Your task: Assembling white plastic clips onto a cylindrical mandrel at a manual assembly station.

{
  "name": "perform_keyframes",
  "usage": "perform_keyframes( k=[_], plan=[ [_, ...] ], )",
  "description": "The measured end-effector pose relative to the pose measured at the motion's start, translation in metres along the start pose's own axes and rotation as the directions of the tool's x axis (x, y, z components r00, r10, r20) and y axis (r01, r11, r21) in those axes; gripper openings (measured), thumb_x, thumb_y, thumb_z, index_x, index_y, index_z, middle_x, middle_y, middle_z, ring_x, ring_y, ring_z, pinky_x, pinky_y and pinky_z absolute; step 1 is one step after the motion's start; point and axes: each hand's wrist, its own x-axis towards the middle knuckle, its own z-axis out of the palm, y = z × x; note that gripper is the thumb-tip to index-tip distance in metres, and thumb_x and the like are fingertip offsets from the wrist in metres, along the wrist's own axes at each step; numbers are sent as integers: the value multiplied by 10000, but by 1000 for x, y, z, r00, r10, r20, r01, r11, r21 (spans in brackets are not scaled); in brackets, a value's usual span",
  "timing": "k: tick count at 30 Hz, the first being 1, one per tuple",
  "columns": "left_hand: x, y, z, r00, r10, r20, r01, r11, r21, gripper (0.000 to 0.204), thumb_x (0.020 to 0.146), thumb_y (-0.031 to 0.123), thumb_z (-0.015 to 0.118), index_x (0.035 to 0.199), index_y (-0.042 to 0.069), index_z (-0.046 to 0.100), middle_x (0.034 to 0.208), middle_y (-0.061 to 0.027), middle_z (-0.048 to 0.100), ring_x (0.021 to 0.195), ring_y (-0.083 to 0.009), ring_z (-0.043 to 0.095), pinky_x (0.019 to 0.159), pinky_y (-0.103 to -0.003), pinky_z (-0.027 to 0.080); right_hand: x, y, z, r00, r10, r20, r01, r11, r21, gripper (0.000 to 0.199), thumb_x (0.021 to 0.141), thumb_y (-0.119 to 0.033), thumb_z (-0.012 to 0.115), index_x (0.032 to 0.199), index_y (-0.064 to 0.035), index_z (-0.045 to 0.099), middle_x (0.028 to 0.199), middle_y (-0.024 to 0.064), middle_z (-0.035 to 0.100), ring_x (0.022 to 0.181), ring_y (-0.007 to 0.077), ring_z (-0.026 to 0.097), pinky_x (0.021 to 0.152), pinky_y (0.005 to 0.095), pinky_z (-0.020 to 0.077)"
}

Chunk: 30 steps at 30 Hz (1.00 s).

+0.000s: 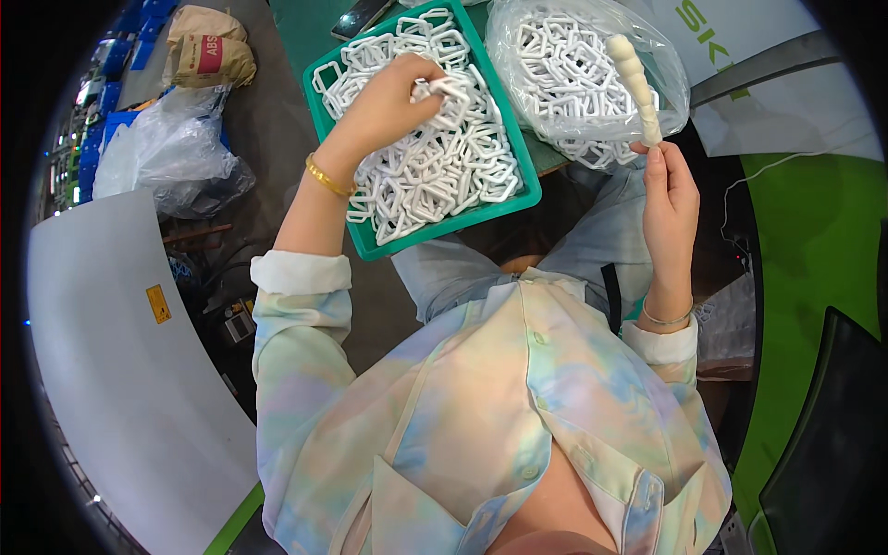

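Observation:
A green plastic bin (453, 225) full of white plastic loops (421, 171), angular and frame-like, rests on the table in front of me. My left hand (393, 100) reaches over the bin from the left, its thumb and fingers closed on a few of these white loops (450, 95). Off to the right, my right hand (670, 190) is raised and pinches the lower end of a cream-coloured, knobbly stick (633, 85), which points up and away. Behind that stick, a clear plastic bag (680, 74) holds many more white loops (564, 69).
A green tabletop (301, 32) lies under the bin, with a dark phone-like object (361, 17) at its far edge. Left are a brown paper sack (211, 51), crumpled plastic bags (176, 148) and a grey machine panel (129, 342). A white cable (777, 165) hangs at right.

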Motion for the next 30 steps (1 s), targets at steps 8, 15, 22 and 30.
perform_keyframes(
  k=[8,15,22,30],
  plan=[
    [5,-3,45,988,102,120,-142,905,402,219,771,87,648,978,132,704,1087,-61,667,989,-297,613,853,-457,482,-2,-2,-2,1000,-3,-4,3,1000,-2,288,1061,-223,497,1074,3,675,722,-80,366,657,20,303,574,204,244],
    [16,1,53,979,149,139,-202,794,574,203,738,64,691,919,150,717,975,-62,624,980,-274,622,858,-425,471,-4,3,-11,999,34,-6,-34,999,-5,288,1063,-222,494,1074,3,673,741,-75,390,673,20,319,586,200,258],
    [6,1,16,981,191,-18,-186,969,161,162,788,92,695,940,56,655,986,-98,651,926,-291,635,812,-386,509,-4,6,-10,998,54,10,-54,998,-12,288,1064,-223,494,1073,5,670,750,-78,411,684,21,328,594,200,267],
    [-4,0,33,991,8,136,-31,985,169,259,794,106,657,1051,132,666,924,-118,704,877,-335,676,747,-416,530,-2,0,3,999,-2,41,1,1000,31,294,1062,-233,501,1071,5,673,737,-72,433,677,27,339,596,202,281]
  ],
)
